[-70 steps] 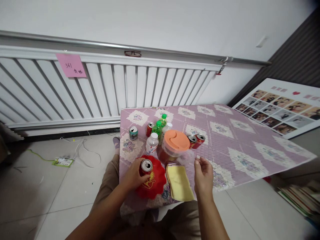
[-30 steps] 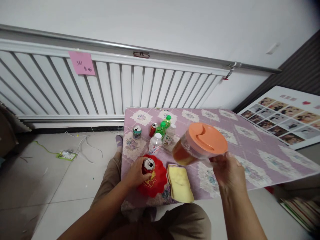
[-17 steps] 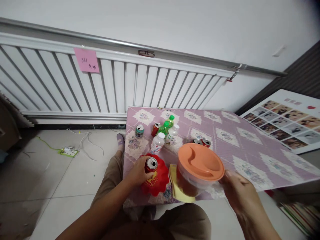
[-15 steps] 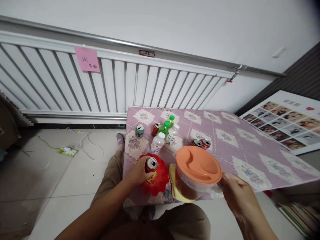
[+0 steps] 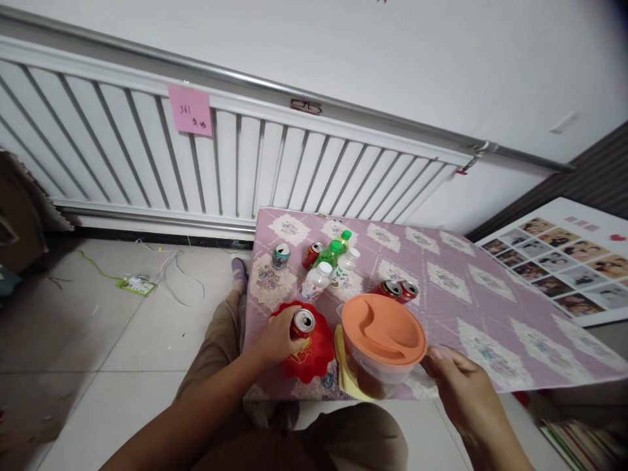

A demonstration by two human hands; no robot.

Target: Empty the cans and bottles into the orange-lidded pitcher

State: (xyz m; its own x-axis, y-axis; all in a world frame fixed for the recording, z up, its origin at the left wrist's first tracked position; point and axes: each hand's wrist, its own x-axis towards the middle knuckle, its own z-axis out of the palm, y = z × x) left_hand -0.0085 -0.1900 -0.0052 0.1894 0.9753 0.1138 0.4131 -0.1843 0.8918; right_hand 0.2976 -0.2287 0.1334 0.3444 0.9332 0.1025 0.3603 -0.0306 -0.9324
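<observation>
Right now your left hand [image 5: 277,337] is curled around the red drink can with the opened silver top [image 5: 303,324], which stands upright on the scalloped red plastic plate [image 5: 314,356] at the near edge of the table under its lilac patterned cloth [image 5: 461,294]. Your right hand [image 5: 458,389] grips the handle side of the clear plastic jug with the orange lid [image 5: 383,330], fingers wrapped tight; the jug hangs over the folded yellow cloth [image 5: 343,366], brown liquid showing low in its wall. Just behind the jug lie two more red cans [image 5: 400,289]. Farther back stand a white-capped bottle [image 5: 316,282], a green bottle [image 5: 333,252] and a teal can [image 5: 280,255]
</observation>
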